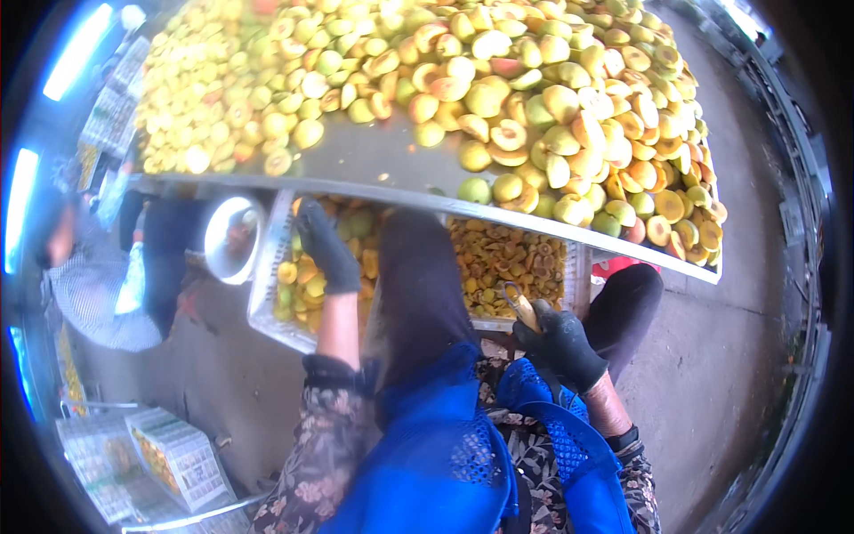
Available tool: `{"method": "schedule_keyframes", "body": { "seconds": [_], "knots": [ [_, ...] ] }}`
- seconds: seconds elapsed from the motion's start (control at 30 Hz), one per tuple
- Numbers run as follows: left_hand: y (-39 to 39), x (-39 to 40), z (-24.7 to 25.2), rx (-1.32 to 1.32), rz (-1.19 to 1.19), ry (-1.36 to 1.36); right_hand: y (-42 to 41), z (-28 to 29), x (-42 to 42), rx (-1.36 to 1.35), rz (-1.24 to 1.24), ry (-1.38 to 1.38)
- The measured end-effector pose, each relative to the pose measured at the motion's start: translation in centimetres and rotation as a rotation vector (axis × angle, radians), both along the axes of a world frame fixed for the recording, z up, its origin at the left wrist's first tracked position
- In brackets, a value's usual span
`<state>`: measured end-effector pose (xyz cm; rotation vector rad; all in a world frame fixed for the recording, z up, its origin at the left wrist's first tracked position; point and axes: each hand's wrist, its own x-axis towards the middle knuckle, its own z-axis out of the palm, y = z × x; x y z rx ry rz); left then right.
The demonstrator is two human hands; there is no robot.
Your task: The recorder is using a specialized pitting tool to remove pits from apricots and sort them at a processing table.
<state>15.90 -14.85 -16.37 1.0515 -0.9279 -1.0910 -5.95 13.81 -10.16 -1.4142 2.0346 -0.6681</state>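
Note:
My left hand (328, 248), in a dark glove, is over a white plastic crate (262, 287) of whole and cut yellow-green stone fruit (313, 286). Its fingertips are near the metal table's edge, and whether they hold anything is unclear. In my right hand (564, 347), also gloved, is a pitting tool (524, 310) with a pale handle and a metal loop at its tip. That loop is in front of a second crate (575, 267) of small fruit pieces (507, 257), below the table. Halved fruit (574, 133) is heaped on the metal table (373, 148).
At left, another person (107, 294) sits beside a white bucket (233, 240) with dark contents. Plastic crates (183, 460) stand at lower left, one with fruit inside. A red object (610, 265) shows under the table's right end. My knees are between and beside the crates.

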Motion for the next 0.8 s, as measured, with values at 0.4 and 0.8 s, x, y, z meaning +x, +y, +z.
{"method": "schedule_keyframes", "body": {
  "seconds": [0.4, 0.8],
  "knots": [
    [1.1, -17.1, 3.9, -0.485, -0.746, -1.489, 2.4, -0.3, -2.4, 0.072, -0.137, -0.03],
    [-2.3, -14.5, 4.9, -0.347, -0.841, -0.896, 5.3, -1.7, -4.5, -0.104, 0.018, 0.047]
  ]
}}
